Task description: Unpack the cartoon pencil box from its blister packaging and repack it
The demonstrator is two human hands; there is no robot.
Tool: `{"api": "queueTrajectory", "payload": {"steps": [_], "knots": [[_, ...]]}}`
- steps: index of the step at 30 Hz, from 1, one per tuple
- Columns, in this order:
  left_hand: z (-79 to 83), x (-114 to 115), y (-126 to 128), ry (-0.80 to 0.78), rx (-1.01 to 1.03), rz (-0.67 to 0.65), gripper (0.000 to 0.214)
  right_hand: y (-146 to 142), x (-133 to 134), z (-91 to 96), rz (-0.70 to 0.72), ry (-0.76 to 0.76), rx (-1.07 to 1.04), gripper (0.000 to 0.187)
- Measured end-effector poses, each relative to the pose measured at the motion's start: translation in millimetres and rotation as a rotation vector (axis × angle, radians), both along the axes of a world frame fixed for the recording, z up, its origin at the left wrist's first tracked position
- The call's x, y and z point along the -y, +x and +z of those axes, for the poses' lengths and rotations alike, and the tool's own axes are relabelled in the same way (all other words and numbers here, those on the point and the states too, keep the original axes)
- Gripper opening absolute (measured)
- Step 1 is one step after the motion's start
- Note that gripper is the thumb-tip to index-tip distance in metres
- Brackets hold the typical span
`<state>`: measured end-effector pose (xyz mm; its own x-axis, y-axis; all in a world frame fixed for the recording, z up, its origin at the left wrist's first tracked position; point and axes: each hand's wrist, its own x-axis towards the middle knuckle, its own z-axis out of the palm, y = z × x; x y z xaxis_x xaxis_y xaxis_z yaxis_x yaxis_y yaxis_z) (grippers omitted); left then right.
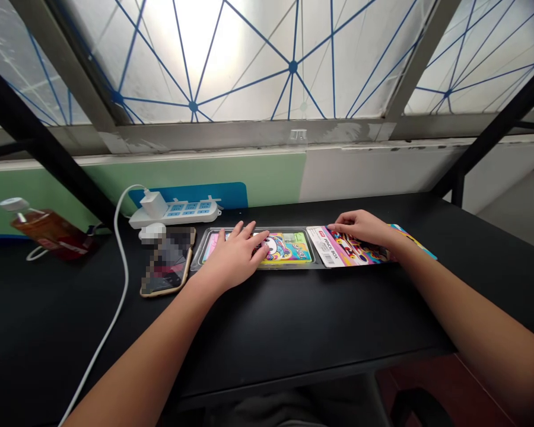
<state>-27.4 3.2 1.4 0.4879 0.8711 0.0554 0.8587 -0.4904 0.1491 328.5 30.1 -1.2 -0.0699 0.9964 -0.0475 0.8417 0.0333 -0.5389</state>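
Observation:
My left hand (235, 254) lies on a clear plastic blister tray (200, 255), fingers spread, and partly covers a brightly coloured cartoon-printed box (289, 248) inside it. My right hand (360, 228) has its fingers curled over the top edge of a pink-and-white printed card sleeve (349, 249), which lies flat against the tray's right end. A small multicoloured card piece (416, 240) sticks out beyond my right wrist. The small print on the sleeve's label is too unclear to read.
A smartphone (167, 261) with a blurred screen lies left of the tray. Behind it are a white power strip (175, 212) with a plugged-in charger (153, 204) and white cable (124, 267). A bottle of brown drink (48, 234) lies on the black desk (293, 332).

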Motion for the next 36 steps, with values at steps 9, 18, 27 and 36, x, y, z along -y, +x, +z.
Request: {"api": "queueTrajectory", "payload": {"steps": [9,18,27,36], "knots": [[0.9,-0.5,1.3,-0.022,0.020,0.014,0.056,5.8,3.6,4.4,-0.091,0.097,0.019,0.051],[1.4,20.5,22.0,-0.057,0.274,-0.027,0.046,-51.6,16.3,-2.2,-0.038,0.115,0.022,0.044],[13.2,21.6,21.2,-0.152,0.776,-0.090,0.036,-69.0,16.0,-1.4,0.027,0.117,0.054,0.043],[-2.6,-16.1,-8.8,-0.098,1.146,0.181,0.042,-51.6,10.6,8.2,0.081,-0.014,0.181,0.054]]}}
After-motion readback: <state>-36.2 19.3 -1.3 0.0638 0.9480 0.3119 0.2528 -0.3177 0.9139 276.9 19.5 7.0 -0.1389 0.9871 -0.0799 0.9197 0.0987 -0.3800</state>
